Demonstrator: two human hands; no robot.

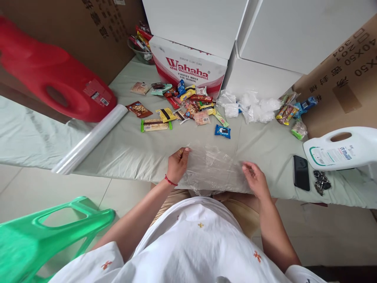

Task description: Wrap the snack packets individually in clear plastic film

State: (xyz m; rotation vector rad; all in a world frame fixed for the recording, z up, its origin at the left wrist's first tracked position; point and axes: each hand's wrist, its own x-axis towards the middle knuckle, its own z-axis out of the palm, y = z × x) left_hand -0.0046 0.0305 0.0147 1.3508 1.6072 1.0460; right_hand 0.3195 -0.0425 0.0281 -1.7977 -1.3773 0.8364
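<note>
A thin sheet of clear plastic film lies crumpled at the front edge of the cloth-covered table, its near side hanging toward my lap. My left hand, with a red string at the wrist, pinches the sheet's left edge between thumb and fingers. At the sheet's right side, my right hand hovers with loosely bent fingers, apparently holding nothing. Just beyond the film lies a small blue snack packet. Behind it spreads a pile of wrapped snacks in several colours, with a green-ended wafer packet at its left.
A roll of plastic film and a red jug occupy the left. Plastic-wrapped bundles, more snacks, a white detergent bottle, phone and keys are rightward. Behind stands a Wahaha carton; a green stool is lower left.
</note>
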